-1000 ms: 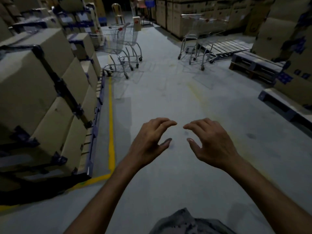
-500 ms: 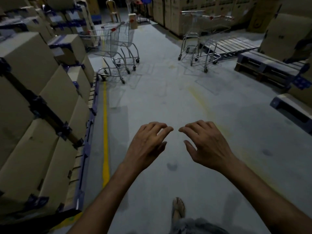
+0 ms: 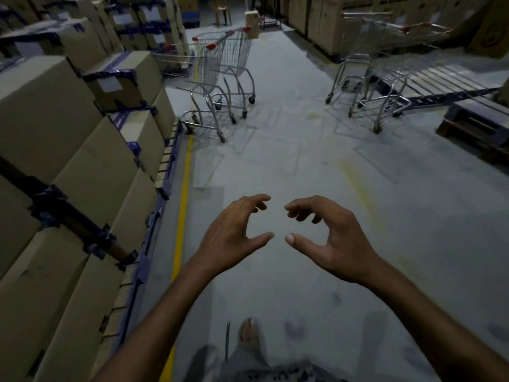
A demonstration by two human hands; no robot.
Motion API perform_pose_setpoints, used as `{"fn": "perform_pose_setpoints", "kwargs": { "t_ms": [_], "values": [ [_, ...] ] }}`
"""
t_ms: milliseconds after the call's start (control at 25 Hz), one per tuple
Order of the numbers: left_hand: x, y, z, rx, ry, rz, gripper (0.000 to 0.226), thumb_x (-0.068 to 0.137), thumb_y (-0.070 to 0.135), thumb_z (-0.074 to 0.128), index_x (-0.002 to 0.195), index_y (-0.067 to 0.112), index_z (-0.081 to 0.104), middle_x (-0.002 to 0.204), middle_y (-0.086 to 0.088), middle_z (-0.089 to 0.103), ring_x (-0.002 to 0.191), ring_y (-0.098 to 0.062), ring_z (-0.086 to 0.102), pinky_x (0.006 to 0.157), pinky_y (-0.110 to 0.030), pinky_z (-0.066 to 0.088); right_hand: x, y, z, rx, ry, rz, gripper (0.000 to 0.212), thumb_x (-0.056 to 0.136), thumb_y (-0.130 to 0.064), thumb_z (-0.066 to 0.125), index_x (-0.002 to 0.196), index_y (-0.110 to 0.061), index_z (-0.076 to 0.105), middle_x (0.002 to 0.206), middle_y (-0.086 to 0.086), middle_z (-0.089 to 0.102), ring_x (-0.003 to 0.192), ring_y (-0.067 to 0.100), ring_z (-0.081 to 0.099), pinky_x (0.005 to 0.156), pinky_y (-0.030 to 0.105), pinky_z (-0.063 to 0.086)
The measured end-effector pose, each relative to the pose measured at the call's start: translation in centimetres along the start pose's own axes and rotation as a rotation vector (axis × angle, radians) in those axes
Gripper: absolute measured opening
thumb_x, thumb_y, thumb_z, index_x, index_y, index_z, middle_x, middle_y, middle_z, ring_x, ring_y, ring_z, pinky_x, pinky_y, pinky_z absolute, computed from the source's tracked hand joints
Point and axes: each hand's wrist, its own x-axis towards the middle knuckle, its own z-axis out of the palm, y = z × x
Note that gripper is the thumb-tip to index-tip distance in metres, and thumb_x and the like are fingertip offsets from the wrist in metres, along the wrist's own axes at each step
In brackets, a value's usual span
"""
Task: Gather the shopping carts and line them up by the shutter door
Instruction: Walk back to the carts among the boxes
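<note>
Dim warehouse aisle, and the person has both bare arms stretched out in front. The left hand [image 3: 234, 232] and the right hand [image 3: 333, 238] hang side by side above the grey concrete floor [image 3: 303, 161], near each other but not touching. Fingers on both are loosely curled and the thumbs poke in toward one another, kind of half-cupped, and neither hand is gripping anything. One sandalled foot [image 3: 249, 333] shows at the bottom edge.

As for the carts, they're all well apart from the hands, further up the aisle. The left pair of silver wire shopping carts with red handle caps [image 3: 220, 75] stands close together at the far end of the yellow painted floor line [image 3: 184, 194], just beside the tall stack of brown cardboard boxes with dark blue strapping [image 3: 68, 150] that runs down the whole left side. The right pair of silver wire carts [image 3: 377, 70] is pretty blurry; they stand at the near edge of a flat slatted wooden pallet [image 3: 446, 78]. Nearer on that side there's a low stack of dark wooden pallets [image 3: 476, 119]. More big cardboard cartons [image 3: 316, 20] line the back right.
</note>
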Motion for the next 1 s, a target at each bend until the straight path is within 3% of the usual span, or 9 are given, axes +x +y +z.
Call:
{"fn": "perform_pose_setpoints", "kwargs": {
  "t_ms": [160, 320, 480, 640, 800, 880, 1000],
  "values": [
    [9.5, -5.5, 0.2, -0.330, 0.014, -0.202, 0.051, 0.087, 0.054, 0.074, 0.131, 0.042, 0.051, 0.119, 0.021, 0.062, 0.112, 0.001, 0.060, 0.089, -0.026, 0.051, 9.2, 5.8, 1.5, 0.182, -0.020, 0.108, 0.039, 0.087, -0.035, 0.076, 0.124, -0.030, 0.064, 0.111, -0.012, 0.069, 0.104, 0.018, 0.066, 0.080, 0.030, 0.052],
    [20.3, -11.1, -1.0, -0.646, 0.013, -0.365, 0.023, 0.091, 0.050, 0.070, 0.108, 0.035, 0.065, 0.106, 0.011, 0.070, 0.099, -0.006, 0.068, 0.083, -0.030, 0.051, 19.5, 11.3, 2.8, 0.314, 0.019, 0.180, 0.035, 0.088, -0.038, 0.072, 0.120, -0.026, 0.066, 0.111, -0.003, 0.071, 0.104, 0.024, 0.067, 0.080, 0.039, 0.053],
    [30.6, -15.4, -2.3, -0.718, 0.007, -0.401, 0.021, 0.092, 0.051, 0.066, 0.099, 0.031, 0.068, 0.102, 0.007, 0.073, 0.095, -0.011, 0.070, 0.084, -0.033, 0.053, 28.8, 16.1, 2.9, 0.376, 0.091, 0.255, 0.040, 0.085, -0.049, 0.066, 0.117, -0.024, 0.069, 0.109, -0.002, 0.071, 0.102, 0.023, 0.067, 0.082, 0.044, 0.053],
    [40.0, -18.9, -1.2, -0.725, 0.019, -0.406, 0.017, 0.092, 0.049, 0.068, 0.098, 0.032, 0.067, 0.101, 0.009, 0.073, 0.095, -0.011, 0.070, 0.084, -0.032, 0.053, 36.6, 22.4, 2.3, 0.385, 0.118, 0.310, 0.033, 0.087, -0.047, 0.066, 0.114, -0.028, 0.070, 0.108, -0.003, 0.072, 0.103, 0.022, 0.068, 0.085, 0.053, 0.054],
    [49.7, -21.7, 1.3, -0.664, 0.087, -0.385, 0.015, 0.093, 0.045, 0.070, 0.098, 0.031, 0.068, 0.100, 0.013, 0.072, 0.096, -0.006, 0.068, 0.084, -0.031, 0.053, 44.5, 31.0, 0.9, 0.386, 0.179, 0.337, 0.023, 0.091, -0.044, 0.065, 0.107, -0.029, 0.071, 0.105, -0.004, 0.072, 0.101, 0.019, 0.068, 0.087, 0.056, 0.053],
    [54.2, -22.8, 2.6, -0.480, 0.166, -0.333, 0.016, 0.092, 0.048, 0.068, 0.099, 0.033, 0.066, 0.098, 0.017, 0.071, 0.096, -0.002, 0.066, 0.080, -0.027, 0.052, 48.5, 34.8, -0.4, 0.343, 0.213, 0.338, 0.022, 0.094, -0.046, 0.062, 0.105, -0.029, 0.071, 0.102, -0.008, 0.073, 0.098, 0.016, 0.067, 0.085, 0.051, 0.054],
    [60.9, -24.5, 4.1, -0.030, 0.287, -0.219, 0.021, 0.093, 0.053, 0.061, 0.102, 0.034, 0.063, 0.098, 0.018, 0.066, 0.095, -0.001, 0.061, 0.076, -0.026, 0.050, 54.3, 40.6, -2.8, -0.078, 0.219, 0.245, 0.029, 0.096, -0.054, 0.056, 0.107, -0.030, 0.068, 0.099, -0.018, 0.068, 0.095, 0.005, 0.062, 0.079, 0.035, 0.051]
  ]
}}
